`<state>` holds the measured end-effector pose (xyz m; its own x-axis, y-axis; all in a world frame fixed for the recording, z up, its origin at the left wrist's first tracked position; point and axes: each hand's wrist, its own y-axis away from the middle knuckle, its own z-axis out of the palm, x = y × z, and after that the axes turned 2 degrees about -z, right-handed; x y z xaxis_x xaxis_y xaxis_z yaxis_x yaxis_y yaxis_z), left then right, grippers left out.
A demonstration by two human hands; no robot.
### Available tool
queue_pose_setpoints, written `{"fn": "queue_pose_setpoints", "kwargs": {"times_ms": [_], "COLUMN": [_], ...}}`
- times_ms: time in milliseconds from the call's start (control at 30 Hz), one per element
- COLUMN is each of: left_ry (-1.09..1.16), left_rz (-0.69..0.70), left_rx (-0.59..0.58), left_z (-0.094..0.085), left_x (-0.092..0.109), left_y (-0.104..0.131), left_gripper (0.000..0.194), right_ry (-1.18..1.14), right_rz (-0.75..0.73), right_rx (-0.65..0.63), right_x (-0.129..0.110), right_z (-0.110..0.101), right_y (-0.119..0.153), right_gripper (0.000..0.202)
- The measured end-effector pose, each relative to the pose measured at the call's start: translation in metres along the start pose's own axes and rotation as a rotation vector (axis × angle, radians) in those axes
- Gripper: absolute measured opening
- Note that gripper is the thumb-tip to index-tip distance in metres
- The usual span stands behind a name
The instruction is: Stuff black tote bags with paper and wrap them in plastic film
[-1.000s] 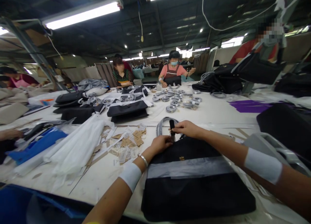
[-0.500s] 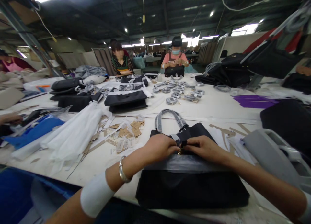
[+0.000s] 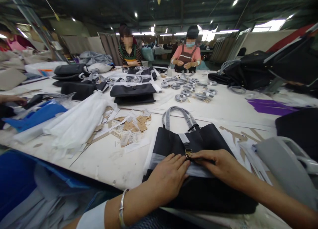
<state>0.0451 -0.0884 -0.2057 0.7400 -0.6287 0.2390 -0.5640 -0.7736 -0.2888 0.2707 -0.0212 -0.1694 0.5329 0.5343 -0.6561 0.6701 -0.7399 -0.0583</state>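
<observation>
A black handbag (image 3: 193, 197) lies on the table before me, its grey plastic-wrapped handles (image 3: 179, 110) pointing away. Clear film crosses its front below a gold clasp (image 3: 188, 153) on a short black strap. My left hand (image 3: 167, 177) rests flat on the bag's front, fingers stretched out just below the clasp, palm down. From the other side, my right hand (image 3: 221, 164) has its index finger and thumb pinched together at the clasp. What lies under its fingertips is partly hidden.
Cardboard tags (image 3: 135, 124) and white wrapping sheets (image 3: 77, 123) lie to the left. Coiled wrapped straps (image 3: 182, 96) and black bags (image 3: 132, 91) are farther back. A grey plastic object (image 3: 283, 166) stands at right. Two people (image 3: 186, 53) sit across the table.
My left hand has left the strap and moved down to lie flat on the bag. My right hand stays at the clasp, now lower. The view has shifted slightly.
</observation>
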Motion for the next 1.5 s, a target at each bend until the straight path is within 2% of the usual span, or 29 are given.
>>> {"fn": "queue_pose_setpoints", "kwargs": {"times_ms": [267, 433, 600, 900, 1200, 1400, 1500], "left_ry": [-0.006, 0.008, 0.031, 0.027, 0.062, 0.049, 0.047], "left_rz": [0.014, 0.028, 0.099, 0.203, 0.340, 0.351, 0.345], "left_rx": [0.044, 0.029, 0.008, 0.040, 0.224, 0.321, 0.380], "left_z": [0.010, 0.003, -0.008, -0.005, -0.013, -0.015, -0.018], "left_x": [-0.002, -0.001, 0.000, -0.001, 0.000, 0.001, 0.001], "left_y": [0.003, 0.002, 0.001, 0.004, 0.008, 0.005, 0.004], "left_gripper": [0.041, 0.038, 0.032, 0.024, 0.027, 0.026, 0.026], "right_ry": [0.125, 0.158, 0.107, 0.154, 0.317, 0.245, 0.183], "right_rz": [-0.123, -0.152, -0.132, -0.138, -0.290, -0.200, -0.072], "right_rx": [-0.067, -0.094, -0.123, -0.175, -0.108, -0.207, -0.168], "right_x": [0.004, 0.005, 0.006, 0.011, 0.001, -0.004, -0.012], "right_z": [0.007, 0.004, 0.004, 0.002, 0.000, -0.010, -0.022], "right_y": [0.004, 0.003, 0.000, -0.005, -0.004, -0.004, 0.002], "right_gripper": [0.043, 0.042, 0.039, 0.030, 0.032, 0.041, 0.036]}}
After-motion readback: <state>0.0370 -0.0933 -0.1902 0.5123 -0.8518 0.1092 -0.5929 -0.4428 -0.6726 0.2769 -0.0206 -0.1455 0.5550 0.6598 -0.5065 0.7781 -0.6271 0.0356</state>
